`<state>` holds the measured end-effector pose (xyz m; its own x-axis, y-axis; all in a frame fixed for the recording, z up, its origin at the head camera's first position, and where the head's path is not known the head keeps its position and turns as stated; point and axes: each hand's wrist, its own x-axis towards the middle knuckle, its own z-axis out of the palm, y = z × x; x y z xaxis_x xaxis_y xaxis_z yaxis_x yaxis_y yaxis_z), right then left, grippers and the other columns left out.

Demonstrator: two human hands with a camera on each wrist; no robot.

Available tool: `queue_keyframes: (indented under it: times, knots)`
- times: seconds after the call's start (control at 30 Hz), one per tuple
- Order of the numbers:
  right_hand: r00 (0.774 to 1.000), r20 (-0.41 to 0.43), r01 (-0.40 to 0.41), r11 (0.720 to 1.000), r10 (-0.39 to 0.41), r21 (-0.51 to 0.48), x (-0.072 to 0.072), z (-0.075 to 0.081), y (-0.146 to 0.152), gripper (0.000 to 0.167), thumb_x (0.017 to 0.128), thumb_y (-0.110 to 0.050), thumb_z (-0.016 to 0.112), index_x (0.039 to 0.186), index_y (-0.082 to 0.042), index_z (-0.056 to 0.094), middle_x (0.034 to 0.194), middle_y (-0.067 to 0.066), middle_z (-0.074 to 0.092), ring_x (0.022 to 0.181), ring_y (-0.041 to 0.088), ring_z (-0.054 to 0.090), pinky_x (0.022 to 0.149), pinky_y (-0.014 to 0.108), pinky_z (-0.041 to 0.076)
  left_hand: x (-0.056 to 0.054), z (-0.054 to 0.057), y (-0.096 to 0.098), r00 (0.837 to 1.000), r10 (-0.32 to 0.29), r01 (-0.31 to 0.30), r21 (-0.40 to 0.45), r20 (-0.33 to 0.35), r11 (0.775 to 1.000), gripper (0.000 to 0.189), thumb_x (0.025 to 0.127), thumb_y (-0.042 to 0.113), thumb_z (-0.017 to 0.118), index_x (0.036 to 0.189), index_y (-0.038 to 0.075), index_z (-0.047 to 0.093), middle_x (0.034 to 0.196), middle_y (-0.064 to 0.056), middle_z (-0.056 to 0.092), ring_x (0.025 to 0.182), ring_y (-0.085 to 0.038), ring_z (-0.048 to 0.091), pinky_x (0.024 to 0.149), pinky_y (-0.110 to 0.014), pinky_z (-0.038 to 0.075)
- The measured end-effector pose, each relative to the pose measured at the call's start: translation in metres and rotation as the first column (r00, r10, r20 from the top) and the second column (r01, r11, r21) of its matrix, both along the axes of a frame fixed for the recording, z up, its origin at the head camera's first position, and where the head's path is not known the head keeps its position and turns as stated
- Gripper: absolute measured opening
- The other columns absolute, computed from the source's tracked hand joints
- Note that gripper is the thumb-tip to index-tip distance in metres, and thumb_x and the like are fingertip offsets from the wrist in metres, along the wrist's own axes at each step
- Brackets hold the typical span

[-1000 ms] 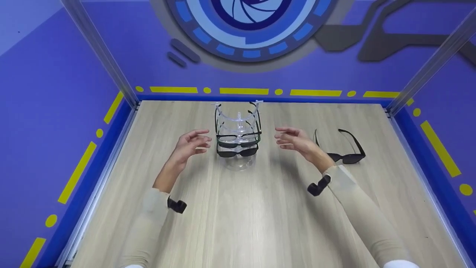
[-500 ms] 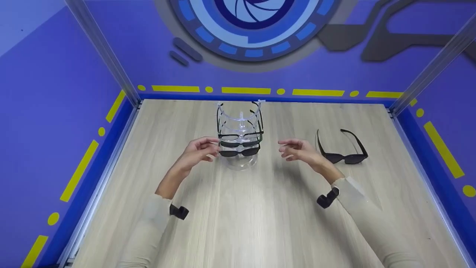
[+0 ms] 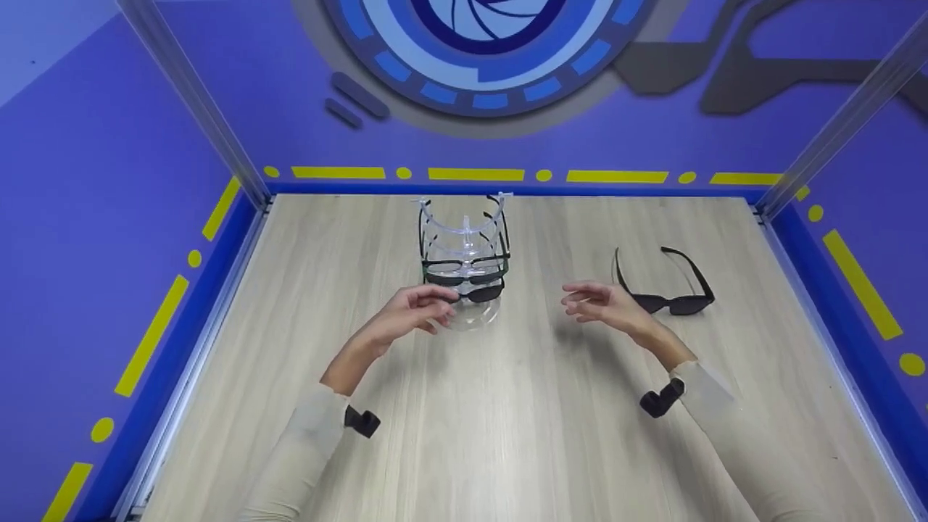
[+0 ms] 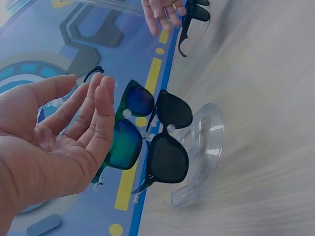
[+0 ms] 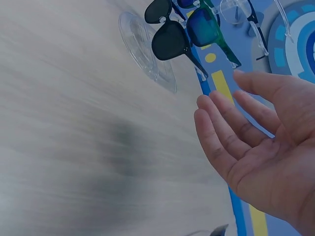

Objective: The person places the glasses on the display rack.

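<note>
A clear plastic eyewear stand (image 3: 475, 316) rises from the wooden table, with several pairs of glasses stacked on it. The lowest are black sunglasses (image 4: 168, 158); above them sits a pair with blue-green lenses (image 5: 203, 27), and higher up are clear-lensed glasses (image 3: 444, 266). My left hand (image 3: 413, 313) hovers in front of the stand's left side, fingers loosely bent and holding nothing, overlapping the lowest sunglasses in the head view. To the right of the stand my right hand (image 3: 607, 307) hangs in the air, fingers relaxed and nothing in them.
Another pair of black sunglasses (image 3: 685, 304) lies on the table just beyond my right hand, temples unfolded. Blue printed panels (image 3: 580, 148) wall the table (image 3: 478, 435) at the back and both sides, with metal posts (image 3: 199, 109) at the corners.
My left hand has moved right and nearer to me, from beside the stand to in front of it. My right hand has drawn back and to the right. The glasses have stayed put.
</note>
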<state>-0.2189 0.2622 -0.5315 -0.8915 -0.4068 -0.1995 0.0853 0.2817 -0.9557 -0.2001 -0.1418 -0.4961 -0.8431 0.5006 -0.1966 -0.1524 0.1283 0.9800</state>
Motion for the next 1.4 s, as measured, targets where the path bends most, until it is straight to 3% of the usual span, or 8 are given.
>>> queue_keyframes:
  times: [0.2,0.43,0.73,0.9,1.03,1.23,1.4]
  knots:
    - [0.999,0.012,-0.038,0.999,0.038,-0.030,0.010,0.000,0.021,0.056,0.101,-0.011,0.064,0.150,0.008,0.042,0.147,0.032,0.051,0.123,0.020,0.067,0.099,0.024,0.057,0.000,-0.011,0.013,0.999,-0.036,0.036,0.009,0.011,0.999,0.033,0.103,0.017,0.062,0.133,0.004,0.063,0.115,-0.009,0.074,0.098,-0.017,0.071,0.085,-0.029,0.060]
    - [0.999,0.012,-0.045,0.998,0.046,-0.050,0.023,0.003,0.046,0.060,0.101,-0.015,0.064,0.153,0.004,0.039,0.151,0.028,0.049,0.127,0.018,0.065,0.101,0.019,0.053,0.000,-0.024,0.030,0.997,-0.072,0.072,0.037,0.014,0.997,0.035,0.103,0.015,0.061,0.136,0.003,0.061,0.119,-0.014,0.074,0.097,-0.014,0.071,0.088,-0.032,0.061]
    - [1.000,-0.013,-0.010,0.993,0.008,-0.121,0.037,0.001,0.078,0.059,0.101,-0.009,0.062,0.153,0.005,0.038,0.149,0.023,0.054,0.127,0.014,0.065,0.103,0.024,0.054,-0.005,-0.045,0.060,0.994,-0.085,0.079,0.090,0.062,0.993,0.041,0.102,0.011,0.061,0.140,-0.002,0.056,0.119,-0.015,0.074,0.097,-0.014,0.071,0.090,-0.033,0.061]
    - [0.999,-0.047,-0.026,0.980,0.017,-0.197,0.041,0.002,0.099,0.057,0.103,0.000,0.055,0.152,0.013,0.031,0.147,0.021,0.057,0.128,0.019,0.064,0.104,0.029,0.055,-0.006,-0.051,0.077,0.990,-0.113,0.105,0.090,0.085,0.990,0.045,0.102,0.011,0.061,0.143,-0.005,0.052,0.120,-0.016,0.074,0.097,-0.014,0.071,0.092,-0.035,0.061]
    - [0.998,-0.061,-0.016,0.982,0.004,-0.187,0.044,0.002,0.113,0.054,0.104,0.001,0.052,0.153,0.012,0.032,0.145,0.015,0.061,0.127,0.020,0.065,0.104,0.028,0.055,-0.004,-0.055,0.086,0.988,-0.125,0.118,0.081,0.093,0.990,0.043,0.102,0.010,0.060,0.143,-0.003,0.053,0.122,-0.018,0.073,0.099,-0.016,0.071,0.095,-0.038,0.060]
    - [0.999,-0.006,0.039,0.976,-0.041,-0.213,0.047,0.004,0.128,0.054,0.105,-0.001,0.051,0.153,0.012,0.030,0.138,0.000,0.067,0.125,0.017,0.066,0.104,0.029,0.055,-0.004,-0.060,0.100,0.985,-0.128,0.117,0.095,0.113,0.989,0.042,0.102,0.009,0.060,0.142,-0.002,0.054,0.124,-0.019,0.071,0.100,-0.015,0.070,0.096,-0.038,0.060]
    - [0.992,0.065,0.118,0.955,-0.104,-0.273,0.051,0.003,0.141,0.047,0.107,-0.003,0.049,0.152,0.005,0.038,0.136,-0.001,0.068,0.124,0.017,0.067,0.104,0.030,0.055,-0.003,-0.063,0.113,0.981,-0.147,0.134,0.106,0.126,0.985,0.042,0.102,0.011,0.060,0.143,-0.001,0.054,0.127,-0.019,0.070,0.101,-0.013,0.069,0.097,-0.038,0.059]
